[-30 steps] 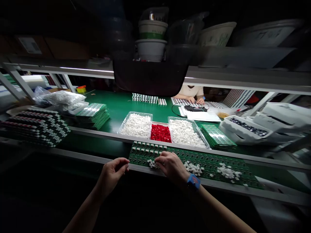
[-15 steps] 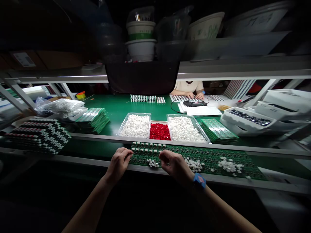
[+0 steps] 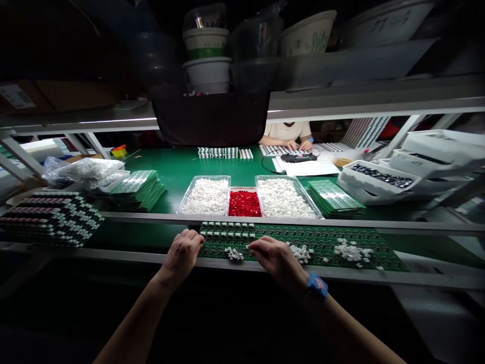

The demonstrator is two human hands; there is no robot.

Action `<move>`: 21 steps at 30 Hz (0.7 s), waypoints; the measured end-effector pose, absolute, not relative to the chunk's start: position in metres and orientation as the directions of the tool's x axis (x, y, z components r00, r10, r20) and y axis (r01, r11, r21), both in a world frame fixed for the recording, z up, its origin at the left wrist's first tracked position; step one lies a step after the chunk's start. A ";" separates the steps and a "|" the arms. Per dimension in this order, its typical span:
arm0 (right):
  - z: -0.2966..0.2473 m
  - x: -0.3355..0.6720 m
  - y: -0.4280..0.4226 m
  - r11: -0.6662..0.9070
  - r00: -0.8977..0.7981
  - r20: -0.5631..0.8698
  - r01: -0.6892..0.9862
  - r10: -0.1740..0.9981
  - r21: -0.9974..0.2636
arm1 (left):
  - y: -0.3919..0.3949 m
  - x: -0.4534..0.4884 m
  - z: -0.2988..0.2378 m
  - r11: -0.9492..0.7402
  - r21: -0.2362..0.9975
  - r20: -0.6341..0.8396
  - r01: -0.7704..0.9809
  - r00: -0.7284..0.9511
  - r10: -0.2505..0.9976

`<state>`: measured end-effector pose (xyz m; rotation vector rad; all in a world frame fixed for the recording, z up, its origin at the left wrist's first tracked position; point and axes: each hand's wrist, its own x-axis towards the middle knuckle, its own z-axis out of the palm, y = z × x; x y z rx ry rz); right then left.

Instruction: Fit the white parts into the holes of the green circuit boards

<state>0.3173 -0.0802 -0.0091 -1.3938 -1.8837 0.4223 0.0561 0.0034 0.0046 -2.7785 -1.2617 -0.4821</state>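
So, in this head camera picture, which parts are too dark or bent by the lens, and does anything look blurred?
In the head view, the green workbench is well lit, but the bottom of the frame falls almost to black. The metal shelf rail curves from wide-lens distortion, and the white tub above it looks dim and slightly soft.

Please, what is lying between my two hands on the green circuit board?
In the head view, a small pile of white plastic parts lies on the circuit board, between your left hand and your right hand.
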 end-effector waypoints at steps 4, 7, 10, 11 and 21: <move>-0.009 0.315 -0.082 0.339 -0.118 0.352 0.655 0.929 -0.675 | -0.001 0.062 0.007 -0.651 0.037 0.293 0.758 0.615 0.732; -0.010 0.313 -0.080 0.351 -0.119 0.366 0.654 0.923 -0.671 | -0.007 0.074 0.005 -0.657 0.098 0.337 0.748 0.596 0.729; -0.010 0.310 -0.075 0.349 -0.104 0.381 0.666 0.918 -0.659 | -0.013 0.089 0.000 -0.697 0.237 0.343 0.676 0.613 0.711; -0.010 0.309 -0.073 0.344 -0.094 0.385 0.672 0.918 -0.656 | -0.014 0.094 -0.001 -0.703 0.274 0.337 0.657 0.619 0.710; -0.010 0.292 -0.057 0.298 -0.158 0.325 0.847 0.932 -0.441 | -0.017 0.099 -0.005 -0.640 0.510 0.352 0.575 0.540 0.765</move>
